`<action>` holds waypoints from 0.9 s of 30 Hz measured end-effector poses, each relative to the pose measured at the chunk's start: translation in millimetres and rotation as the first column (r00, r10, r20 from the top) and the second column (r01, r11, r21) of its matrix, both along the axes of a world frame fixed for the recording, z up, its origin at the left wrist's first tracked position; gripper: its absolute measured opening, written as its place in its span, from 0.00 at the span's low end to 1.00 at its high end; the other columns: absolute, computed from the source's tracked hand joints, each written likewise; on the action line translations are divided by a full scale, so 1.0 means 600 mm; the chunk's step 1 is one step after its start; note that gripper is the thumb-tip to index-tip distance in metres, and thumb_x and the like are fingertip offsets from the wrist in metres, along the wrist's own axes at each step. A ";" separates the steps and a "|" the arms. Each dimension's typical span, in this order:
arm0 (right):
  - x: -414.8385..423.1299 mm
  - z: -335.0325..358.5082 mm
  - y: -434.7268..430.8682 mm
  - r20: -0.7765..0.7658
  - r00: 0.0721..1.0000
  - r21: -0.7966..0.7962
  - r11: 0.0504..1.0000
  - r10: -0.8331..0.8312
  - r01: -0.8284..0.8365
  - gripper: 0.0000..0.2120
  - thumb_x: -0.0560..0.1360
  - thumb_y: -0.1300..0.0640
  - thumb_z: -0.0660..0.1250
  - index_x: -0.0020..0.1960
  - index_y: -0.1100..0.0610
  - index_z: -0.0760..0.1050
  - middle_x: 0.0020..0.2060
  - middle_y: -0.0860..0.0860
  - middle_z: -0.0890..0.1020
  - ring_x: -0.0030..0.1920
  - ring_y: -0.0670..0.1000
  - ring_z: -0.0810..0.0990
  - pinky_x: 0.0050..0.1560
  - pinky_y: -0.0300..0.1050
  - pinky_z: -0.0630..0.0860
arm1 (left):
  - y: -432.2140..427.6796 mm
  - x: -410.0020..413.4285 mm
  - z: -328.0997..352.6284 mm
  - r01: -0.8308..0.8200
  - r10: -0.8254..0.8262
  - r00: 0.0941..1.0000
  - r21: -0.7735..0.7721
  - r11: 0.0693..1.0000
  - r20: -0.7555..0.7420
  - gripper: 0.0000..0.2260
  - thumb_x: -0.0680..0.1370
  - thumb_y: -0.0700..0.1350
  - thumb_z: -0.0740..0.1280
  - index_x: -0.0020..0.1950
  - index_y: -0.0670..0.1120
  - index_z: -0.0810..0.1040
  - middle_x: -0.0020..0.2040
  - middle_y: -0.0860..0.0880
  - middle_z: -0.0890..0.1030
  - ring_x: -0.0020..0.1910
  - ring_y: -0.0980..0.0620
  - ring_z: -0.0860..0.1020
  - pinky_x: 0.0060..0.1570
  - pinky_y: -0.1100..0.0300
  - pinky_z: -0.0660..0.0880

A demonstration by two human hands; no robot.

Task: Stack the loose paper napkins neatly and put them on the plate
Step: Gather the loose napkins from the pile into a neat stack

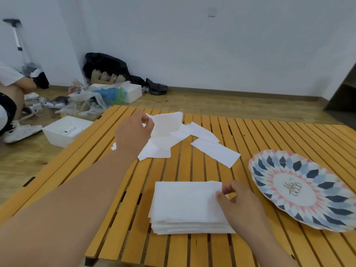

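A neat stack of white paper napkins (185,205) lies on the yellow slatted table (269,135) near its front edge. My right hand (238,206) rests on the stack's right side, fingers curled, thumb and forefinger pinching the top napkin's corner. Farther back, my left hand (133,132) pinches one loose napkin (166,123) and lifts it off a scattered pile of loose napkins (161,149). A single long napkin (216,152) lies apart, right of the pile. The patterned plate (269,166), blue, pink and white, sits at the right with nothing on it.
Beside the table's left edge stands a white box (65,130) on the wooden floor. Bags and clutter (96,97) lie farther back by the wall. A seated person's leg and white shoe (19,132) are at the far left.
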State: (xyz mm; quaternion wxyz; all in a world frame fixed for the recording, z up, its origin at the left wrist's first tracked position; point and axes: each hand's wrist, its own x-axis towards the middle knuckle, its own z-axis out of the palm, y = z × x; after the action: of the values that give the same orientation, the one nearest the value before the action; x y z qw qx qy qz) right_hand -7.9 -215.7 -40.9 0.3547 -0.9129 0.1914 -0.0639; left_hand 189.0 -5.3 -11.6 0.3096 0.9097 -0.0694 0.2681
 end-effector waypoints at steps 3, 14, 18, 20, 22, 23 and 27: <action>-0.008 0.002 0.008 0.014 1.000 -0.023 1.000 0.012 -0.012 0.07 0.77 0.47 0.63 0.51 0.42 0.65 0.53 0.40 0.72 0.46 0.42 0.75 0.39 0.36 0.72 | -0.003 -0.023 0.012 0.053 -0.053 0.999 -0.195 0.979 0.007 0.07 0.79 0.47 0.59 0.43 0.47 0.70 0.38 0.51 0.82 0.33 0.55 0.82 0.33 0.53 0.73; -0.003 0.022 0.024 0.148 0.985 -0.104 0.989 -0.090 0.106 0.25 0.75 0.46 0.65 0.69 0.48 0.63 0.65 0.46 0.69 0.68 0.50 0.65 0.67 0.50 0.67 | -0.023 -0.217 0.028 0.057 -0.215 0.972 -0.791 0.610 -0.096 0.05 0.80 0.45 0.62 0.46 0.47 0.75 0.46 0.54 0.84 0.43 0.57 0.84 0.42 0.56 0.80; 0.010 0.046 0.037 0.327 0.937 0.265 0.964 -0.118 0.029 0.20 0.75 0.46 0.66 0.65 0.44 0.66 0.59 0.37 0.73 0.60 0.40 0.71 0.56 0.40 0.70 | -0.024 -0.267 0.044 0.018 -0.326 0.933 -0.883 0.469 -0.155 0.07 0.80 0.45 0.62 0.47 0.45 0.76 0.41 0.52 0.85 0.40 0.52 0.85 0.40 0.59 0.78; 0.014 0.055 0.041 0.264 0.955 0.576 0.816 -0.135 -0.045 0.15 0.76 0.48 0.65 0.62 0.44 0.70 0.53 0.38 0.78 0.53 0.38 0.76 0.48 0.37 0.70 | -0.015 -0.279 0.045 -0.002 -0.358 0.911 -0.868 0.496 -0.206 0.07 0.80 0.46 0.62 0.46 0.45 0.77 0.36 0.50 0.84 0.35 0.52 0.84 0.36 0.58 0.79; 0.019 0.062 0.039 0.177 0.978 0.825 0.558 -0.111 -0.086 0.14 0.76 0.49 0.65 0.61 0.49 0.74 0.49 0.47 0.83 0.46 0.46 0.82 0.43 0.43 0.73 | -0.007 -0.285 0.039 -0.020 -0.386 0.884 -0.846 0.533 -0.263 0.08 0.80 0.46 0.62 0.46 0.44 0.77 0.32 0.48 0.82 0.29 0.52 0.81 0.28 0.60 0.77; 0.020 0.063 0.036 0.152 0.983 0.904 0.417 -0.100 -0.097 0.16 0.74 0.49 0.65 0.60 0.51 0.75 0.48 0.53 0.83 0.42 0.50 0.82 0.39 0.46 0.74 | -0.004 -0.284 0.034 -0.020 -0.402 0.868 -0.831 0.555 -0.289 0.09 0.80 0.47 0.62 0.46 0.43 0.78 0.31 0.47 0.81 0.28 0.52 0.78 0.25 0.61 0.74; 0.013 0.054 0.027 0.122 0.992 0.918 0.386 -0.044 -0.096 0.12 0.72 0.55 0.68 0.55 0.52 0.79 0.49 0.56 0.82 0.41 0.54 0.77 0.38 0.45 0.76 | -0.003 -0.272 0.025 0.013 -0.484 0.798 -0.792 0.610 -0.359 0.09 0.79 0.46 0.63 0.46 0.42 0.78 0.29 0.48 0.76 0.26 0.54 0.74 0.23 0.62 0.69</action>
State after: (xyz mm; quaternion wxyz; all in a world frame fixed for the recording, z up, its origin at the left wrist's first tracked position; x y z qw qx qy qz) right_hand 0.2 -199.6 -8.5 0.8133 -0.5601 0.1576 0.0009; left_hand 26.1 -6.8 3.5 0.7015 0.7112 0.0072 -0.0449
